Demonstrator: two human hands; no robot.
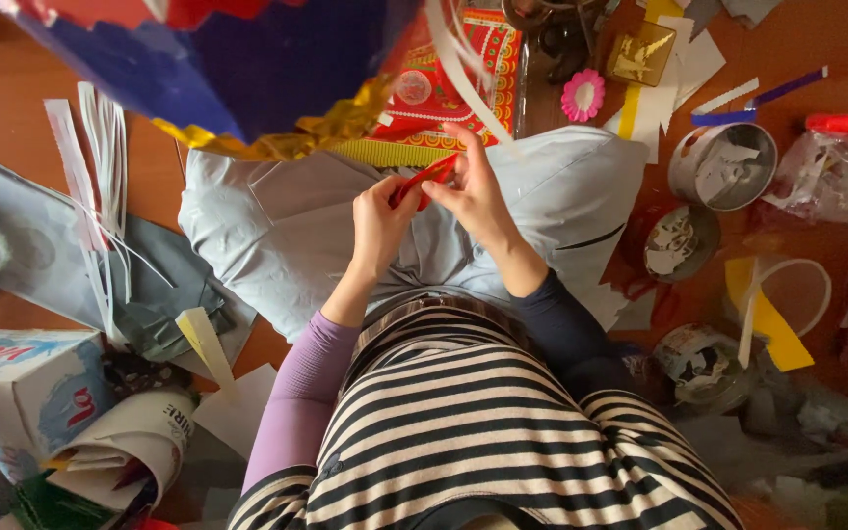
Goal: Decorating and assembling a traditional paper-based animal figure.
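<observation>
Both my hands meet over a pale grey cushion [277, 226] on my lap. My left hand [380, 221] and my right hand [471, 191] together pinch a narrow red paper strip [422, 179], held slanted between the fingertips. Just beyond the fingers lies a yellow-green ribbed strip [390, 153]. A large blue and red paper shape with a crinkled gold edge [247, 69] hangs close to the camera and hides the upper left. A white paper strip [463, 74] curves down toward my right hand.
A red patterned box [473, 69] and a pink flower [582, 95] lie at the far side. Metal tins with paper scraps [721, 167] stand on the right. White strips [95, 186], grey paper, a carton [22, 388] and a paper roll lie on the left.
</observation>
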